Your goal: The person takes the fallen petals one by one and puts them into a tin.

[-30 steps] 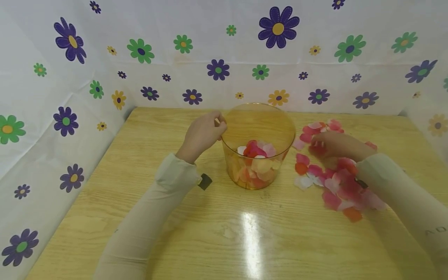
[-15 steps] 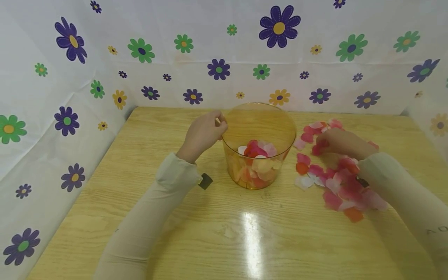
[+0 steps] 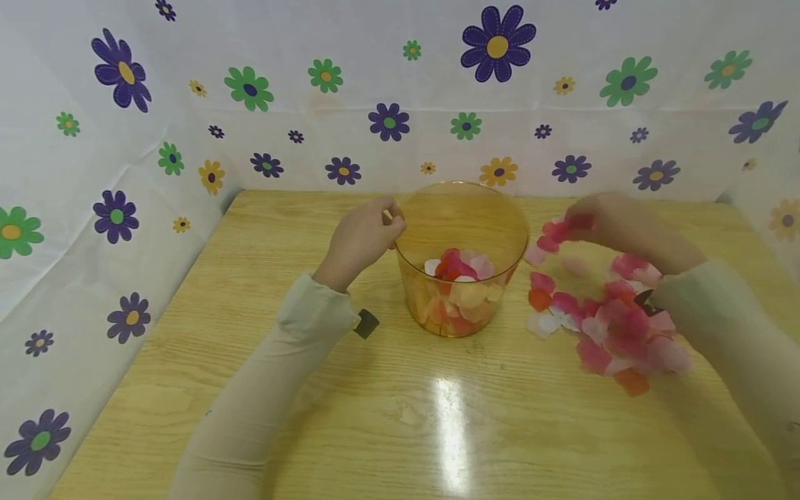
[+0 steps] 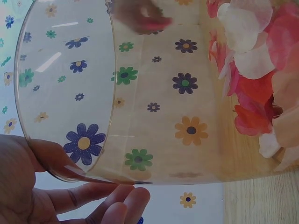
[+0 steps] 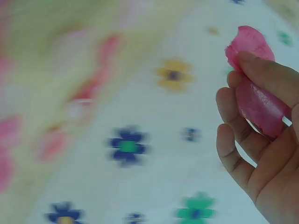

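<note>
My left hand [image 3: 362,239] grips the rim of a clear amber plastic bucket [image 3: 462,215] at its left side. In the left wrist view, the thumb lies inside the wall and the fingers outside. Red, pink and white artificial petals [image 3: 459,267] lie in the bottom of the bucket. Right of the bucket, my right hand [image 3: 615,219] is raised over the back of the loose petals. The right wrist view shows its thumb pinching pink petals [image 5: 261,105] against the fingers. A pile of pink, red and white petals [image 3: 625,326] lies below that hand, partly hidden by the sleeve.
The wooden table [image 3: 350,423] meets a white cloth [image 3: 350,42] printed with flowers at its back and sides. A small dark square [image 3: 366,323] shows beside the left cuff. White petals [image 3: 550,322] lie between the bucket and the pile.
My right hand has taken up pink petals and moved back and slightly right, away from the bucket. More of the pile shows beneath it. The left hand and bucket have stayed in place.
</note>
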`<state>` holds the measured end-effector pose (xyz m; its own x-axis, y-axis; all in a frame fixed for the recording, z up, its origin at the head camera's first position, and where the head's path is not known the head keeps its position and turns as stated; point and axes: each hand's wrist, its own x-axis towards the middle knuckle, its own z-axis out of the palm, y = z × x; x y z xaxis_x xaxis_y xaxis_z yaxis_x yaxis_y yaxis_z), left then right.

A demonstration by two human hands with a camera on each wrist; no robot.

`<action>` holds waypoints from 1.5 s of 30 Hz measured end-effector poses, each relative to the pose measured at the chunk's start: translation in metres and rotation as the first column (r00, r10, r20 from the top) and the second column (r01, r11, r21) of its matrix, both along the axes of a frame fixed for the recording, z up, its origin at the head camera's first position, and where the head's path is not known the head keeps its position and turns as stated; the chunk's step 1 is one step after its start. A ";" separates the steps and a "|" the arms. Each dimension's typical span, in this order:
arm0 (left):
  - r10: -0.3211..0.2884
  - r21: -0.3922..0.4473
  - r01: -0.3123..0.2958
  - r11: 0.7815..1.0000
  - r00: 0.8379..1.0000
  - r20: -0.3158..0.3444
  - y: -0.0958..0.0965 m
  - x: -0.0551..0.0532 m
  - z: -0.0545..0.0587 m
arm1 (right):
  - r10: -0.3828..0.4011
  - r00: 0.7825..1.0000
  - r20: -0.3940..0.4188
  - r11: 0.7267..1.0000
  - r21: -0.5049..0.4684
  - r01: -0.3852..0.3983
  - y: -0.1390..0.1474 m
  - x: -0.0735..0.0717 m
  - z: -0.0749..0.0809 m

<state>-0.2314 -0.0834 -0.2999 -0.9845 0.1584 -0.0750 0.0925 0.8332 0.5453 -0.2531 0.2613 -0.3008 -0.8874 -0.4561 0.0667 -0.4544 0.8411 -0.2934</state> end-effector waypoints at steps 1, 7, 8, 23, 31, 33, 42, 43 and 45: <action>0.002 -0.001 -0.002 1.000 1.000 0.002 0.000 0.000 0.001 | 0.000 1.000 -0.030 1.000 -0.009 0.000 -0.003 0.002 0.005; 0.008 0.003 -0.008 1.000 1.000 0.011 -0.001 -0.001 0.001 | 0.122 0.966 -0.227 0.982 -0.115 -0.151 -0.035 0.019 0.034; 0.008 0.003 -0.008 1.000 1.000 0.011 -0.001 -0.001 0.001 | 0.159 0.960 -0.232 0.974 -0.125 -0.191 -0.042 0.020 0.036; 0.004 0.021 -0.004 1.000 1.000 0.000 0.001 0.000 -0.003 | 0.347 0.933 -0.094 0.932 -0.081 -0.354 -0.096 0.017 0.022; 0.007 0.025 -0.007 1.000 1.000 -0.001 0.001 0.000 -0.003 | 0.251 0.960 -0.127 0.957 -0.114 -0.266 -0.073 0.027 0.025; 0.006 0.024 -0.006 1.000 1.000 0.001 0.002 0.000 -0.003 | 0.205 0.968 -0.143 0.966 -0.127 -0.223 -0.063 0.031 0.026; 0.007 0.031 -0.007 1.000 1.000 0.018 0.000 0.000 -0.001 | -0.030 0.999 0.013 0.997 -0.067 0.031 0.002 0.011 0.004; 0.006 0.032 -0.007 0.999 1.000 0.019 0.000 0.000 -0.001 | -0.047 0.998 0.041 0.998 -0.048 0.049 0.008 0.006 -0.001; 0.004 0.033 -0.005 0.999 1.000 0.017 0.001 0.000 -0.001 | -0.074 0.993 0.094 0.997 -0.018 0.076 0.019 -0.002 -0.010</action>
<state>-0.2317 -0.0824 -0.3013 -0.9838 0.1569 -0.0863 0.0796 0.8150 0.5740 -0.2551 0.2799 -0.3111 -0.9217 -0.3877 -0.0086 -0.3605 0.8647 -0.3498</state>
